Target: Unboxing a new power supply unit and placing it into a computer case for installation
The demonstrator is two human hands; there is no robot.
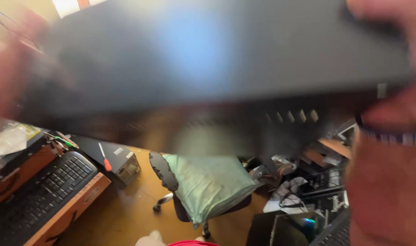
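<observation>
A large flat dark grey metal panel [208,50], blurred by motion, fills the upper part of the head view, raised close to the camera between a person's two bare hands. The right hand [394,64] is at the panel's right end, its fingers [376,9] curled over the top edge while the thumb presses from below, a firm grip on the metal; a dark band with pale marks circles the wrist [390,136], and the forearm rises from the lower right corner. The left hand [7,68] sits at the panel's left end, touching it, but it is so smeared that whether its fingers are closed on the edge or merely laid against it cannot be told. A row of small slots [292,116] shows along the panel's lower lip near the right. Below, on the yellow-brown floor [126,200], stands a dark office chair draped with a pale green cloth [208,182]. At the lower left a black computer keyboard [39,191] rests on an orange wooden worktop [76,205], beside a black box-shaped unit [112,157] with a red-handled screwdriver [104,158] lying on top. A tangle of cables and dark equipment [303,187] lies heaped at the lower right.
</observation>
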